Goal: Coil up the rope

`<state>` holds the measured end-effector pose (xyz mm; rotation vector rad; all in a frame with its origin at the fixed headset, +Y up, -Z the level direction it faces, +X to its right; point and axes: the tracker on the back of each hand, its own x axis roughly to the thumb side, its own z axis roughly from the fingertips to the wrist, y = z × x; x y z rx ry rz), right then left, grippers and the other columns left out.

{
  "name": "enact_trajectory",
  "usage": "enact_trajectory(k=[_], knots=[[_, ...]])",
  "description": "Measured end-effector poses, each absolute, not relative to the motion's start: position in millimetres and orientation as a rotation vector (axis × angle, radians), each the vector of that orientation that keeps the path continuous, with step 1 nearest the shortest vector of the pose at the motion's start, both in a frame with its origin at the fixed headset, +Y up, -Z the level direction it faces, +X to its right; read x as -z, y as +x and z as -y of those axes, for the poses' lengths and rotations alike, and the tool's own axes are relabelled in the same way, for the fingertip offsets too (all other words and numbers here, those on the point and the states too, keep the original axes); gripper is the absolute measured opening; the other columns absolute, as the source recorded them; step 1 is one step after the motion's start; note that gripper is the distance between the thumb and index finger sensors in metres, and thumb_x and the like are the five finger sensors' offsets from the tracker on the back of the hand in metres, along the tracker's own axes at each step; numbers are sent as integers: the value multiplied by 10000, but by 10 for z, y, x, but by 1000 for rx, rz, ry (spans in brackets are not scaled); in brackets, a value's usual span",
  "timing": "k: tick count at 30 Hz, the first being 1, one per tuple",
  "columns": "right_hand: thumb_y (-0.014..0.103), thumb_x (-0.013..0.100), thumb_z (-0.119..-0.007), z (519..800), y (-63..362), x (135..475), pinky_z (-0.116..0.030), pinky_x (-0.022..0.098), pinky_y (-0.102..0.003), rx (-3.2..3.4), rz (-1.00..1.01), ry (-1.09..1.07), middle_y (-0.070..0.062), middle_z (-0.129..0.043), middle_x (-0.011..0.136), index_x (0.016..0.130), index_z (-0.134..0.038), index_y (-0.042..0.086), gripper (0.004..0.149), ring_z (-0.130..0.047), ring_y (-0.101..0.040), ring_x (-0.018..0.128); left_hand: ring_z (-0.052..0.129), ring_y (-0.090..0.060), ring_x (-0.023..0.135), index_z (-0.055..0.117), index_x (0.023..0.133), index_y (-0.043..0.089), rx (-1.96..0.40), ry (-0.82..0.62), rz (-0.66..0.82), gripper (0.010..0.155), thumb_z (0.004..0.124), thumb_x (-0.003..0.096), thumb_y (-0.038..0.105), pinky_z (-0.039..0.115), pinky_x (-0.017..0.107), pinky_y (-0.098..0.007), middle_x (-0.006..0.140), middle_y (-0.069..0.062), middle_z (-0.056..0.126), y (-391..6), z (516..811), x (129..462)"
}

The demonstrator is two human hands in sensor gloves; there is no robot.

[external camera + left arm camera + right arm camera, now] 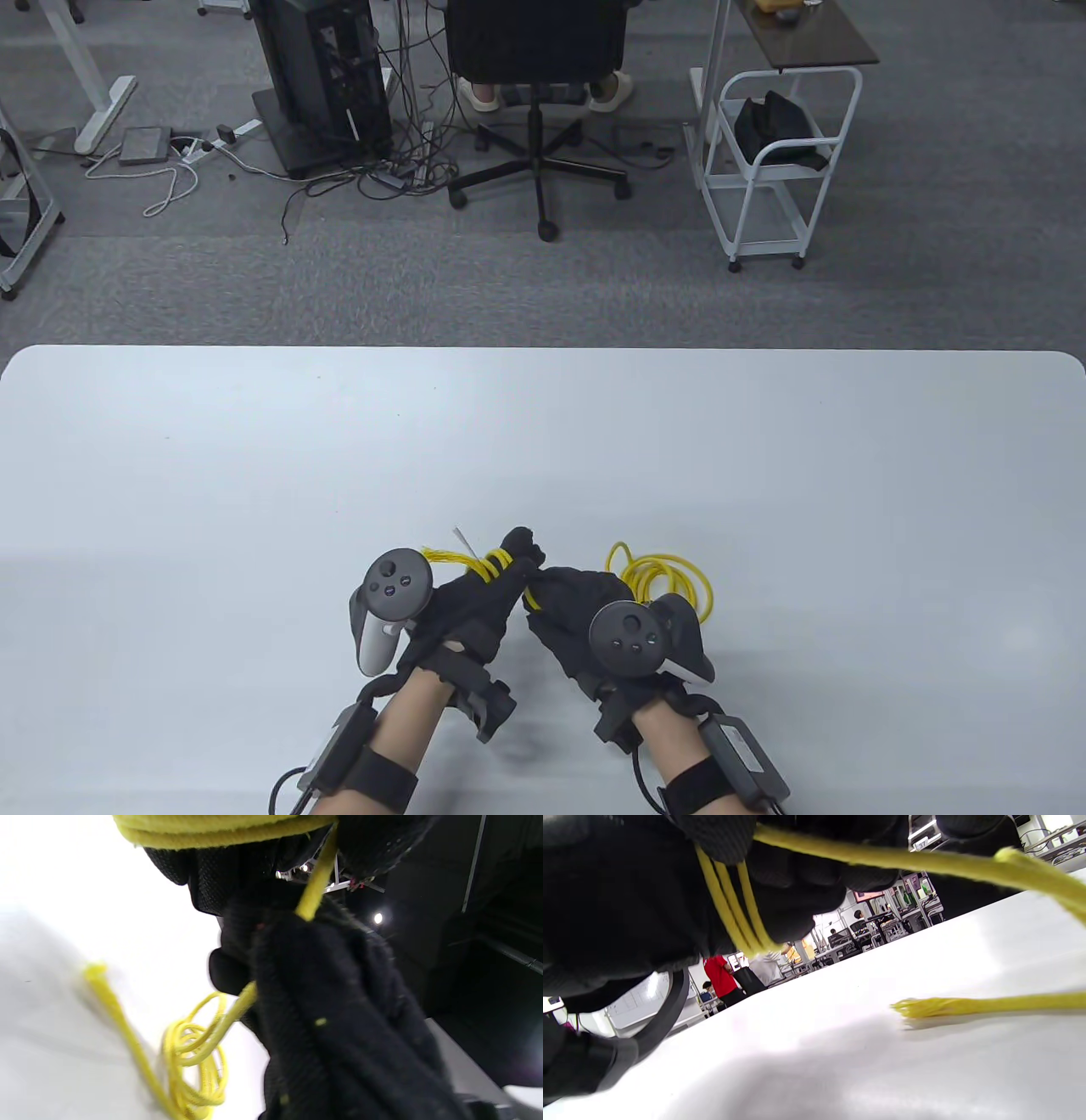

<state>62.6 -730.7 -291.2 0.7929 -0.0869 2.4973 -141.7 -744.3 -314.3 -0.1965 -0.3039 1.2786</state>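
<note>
**Yellow rope, coiling in progress, near edge of table**

Left hand (475, 607): fingers are serving as a spool, with at least 3 turns of rope (496, 564) lying across them. Right hand (585, 620): is pinching the strand just beside the left, likely feeding and tensioning the next turn. Wrapped turns are running crosswise to the left fingers. Remaining slack (670, 586) is lying in loose loops beyond the right hand, frayed end (925, 1006) flat on the table (764, 441).

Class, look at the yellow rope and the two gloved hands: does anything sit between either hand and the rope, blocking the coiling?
Nothing visible does. The left hand has turns of the rope wrapped around it, the right hand grips a strand, and the loose loops lie on the bare table beside the right hand.
</note>
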Motion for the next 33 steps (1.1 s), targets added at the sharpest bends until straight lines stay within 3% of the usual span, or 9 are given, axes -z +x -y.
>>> enact_trajectory(k=[5, 16, 25, 33], knots=[[374, 585, -689, 7343, 605, 2915, -534, 649, -716, -2516, 49, 812, -179, -681, 1024, 949, -707, 164, 420, -765, -449, 851, 827, -300, 988, 575, 1119, 237, -1343, -158, 325, 566, 648, 610, 472, 656, 737, -389, 1141, -101, 730, -1421, 7420, 3136], [363, 585, -681, 7339, 612, 2917, -546, 647, -709, -2487, 70, 797, -179, -730, 983, 933, -725, 163, 404, -801, -434, 815, 794, -307, 1009, 652, 1097, 279, -1340, -219, 375, 555, 650, 600, 526, 637, 743, -395, 1156, -82, 712, -1360, 7464, 3142], [367, 586, -677, 7341, 612, 2915, -546, 647, -709, -2485, 48, 792, -176, -731, 983, 933, -723, 165, 404, -803, -432, 813, 789, -308, 1013, 657, 1091, 267, -1279, -208, 387, 536, 715, 591, 450, 635, 743, -402, 1155, -76, 713, -1335, 7447, 3141], [372, 589, -670, 7402, 607, 2948, -543, 647, -712, -2512, -47, 793, -175, -724, 992, 942, -713, 161, 414, -794, -437, 824, 829, -261, 999, 675, 1074, 298, -1401, -167, 436, 501, 646, 602, 465, 664, 744, -365, 1139, -45, 750, -1336, 7404, 3119]])
